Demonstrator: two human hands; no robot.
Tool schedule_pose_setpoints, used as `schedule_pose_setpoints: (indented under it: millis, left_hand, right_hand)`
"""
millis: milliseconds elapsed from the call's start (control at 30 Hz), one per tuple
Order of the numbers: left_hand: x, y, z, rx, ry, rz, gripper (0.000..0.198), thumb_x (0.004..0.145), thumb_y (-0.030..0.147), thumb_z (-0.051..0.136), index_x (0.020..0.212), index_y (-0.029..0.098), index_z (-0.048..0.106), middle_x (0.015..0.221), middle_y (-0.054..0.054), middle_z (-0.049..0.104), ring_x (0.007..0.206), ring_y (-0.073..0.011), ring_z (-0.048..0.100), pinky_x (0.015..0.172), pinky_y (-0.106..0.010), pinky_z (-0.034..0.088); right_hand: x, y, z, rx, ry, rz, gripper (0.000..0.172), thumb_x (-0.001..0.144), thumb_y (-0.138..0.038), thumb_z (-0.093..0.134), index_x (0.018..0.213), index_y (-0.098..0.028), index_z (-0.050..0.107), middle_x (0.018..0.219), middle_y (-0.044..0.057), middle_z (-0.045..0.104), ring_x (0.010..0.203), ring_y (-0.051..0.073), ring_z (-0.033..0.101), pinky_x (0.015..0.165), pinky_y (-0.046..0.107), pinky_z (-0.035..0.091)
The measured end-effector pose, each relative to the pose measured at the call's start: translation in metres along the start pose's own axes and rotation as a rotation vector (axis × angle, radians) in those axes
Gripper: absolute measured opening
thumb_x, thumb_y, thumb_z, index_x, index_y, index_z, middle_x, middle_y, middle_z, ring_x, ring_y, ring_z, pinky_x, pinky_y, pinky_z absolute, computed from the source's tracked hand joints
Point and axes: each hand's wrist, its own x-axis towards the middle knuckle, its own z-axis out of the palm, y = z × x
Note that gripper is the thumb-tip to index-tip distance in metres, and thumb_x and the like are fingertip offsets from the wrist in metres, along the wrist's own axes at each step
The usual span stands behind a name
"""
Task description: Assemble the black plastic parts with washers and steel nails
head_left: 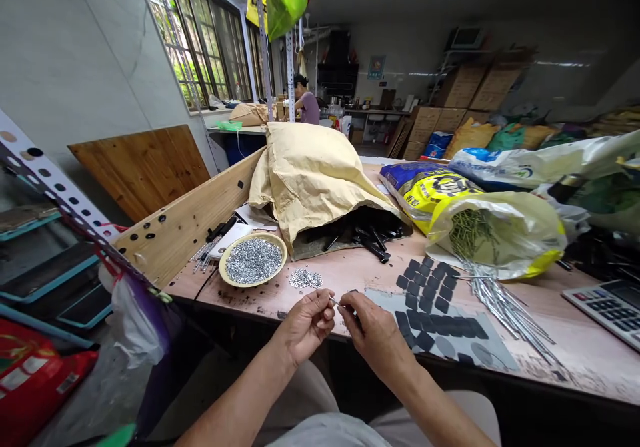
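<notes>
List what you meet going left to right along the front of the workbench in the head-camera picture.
First the yellow bowl of small metal parts → loose pile of metal parts → left hand → thin pin pinched between both hands → right hand → black pads → bundle of metal rods → calculator.

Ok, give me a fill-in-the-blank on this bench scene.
1. The left hand and right hand pinch a small pin ___ them.
2. The bowl of silvery bits stands ___ of the sack.
3. The rods spill from a ___ bag.
Missing: between; left; yellow.
</notes>
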Motion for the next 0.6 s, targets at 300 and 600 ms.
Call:
schedule_pose_setpoints:
  millis: [300, 600]
  left_hand:
    - [-0.006, 0.0, 0.017, 0.385, 0.011, 0.153, 0.026, 0.065, 0.028, 0.084, 0.073, 0.012, 0.066, 0.059, 0.001, 0.06, 0.05, -0.0047, 0.05, 0.045, -0.015, 0.032]
    - [-0.005, -0.001, 0.016, 0.488, 0.049, 0.212, 0.03, 0.06, 0.018, 0.084, 0.088, 0.014, 0.074, 0.079, -0.004, 0.071, 0.061, -0.007, 0.054, 0.057, -0.018, 0.038]
  right_hand:
    - [-0.005, -0.003, -0.009, 0.604, -0.125, 0.297, 0.031, 0.096, -0.045, 0.043, 0.077, -0.022, 0.053, 0.06, -0.004, 0.054, 0.045, 0.01, 0.045, 0.046, 0.022, 0.034]
    - [-0.013, 0.01, 0.0, 0.745, -0.117, 0.368, 0.036, 0.091, -0.052, 0.049, 0.075, -0.02, 0.052, 0.059, -0.005, 0.054, 0.043, 0.007, 0.042, 0.043, 0.02, 0.03]
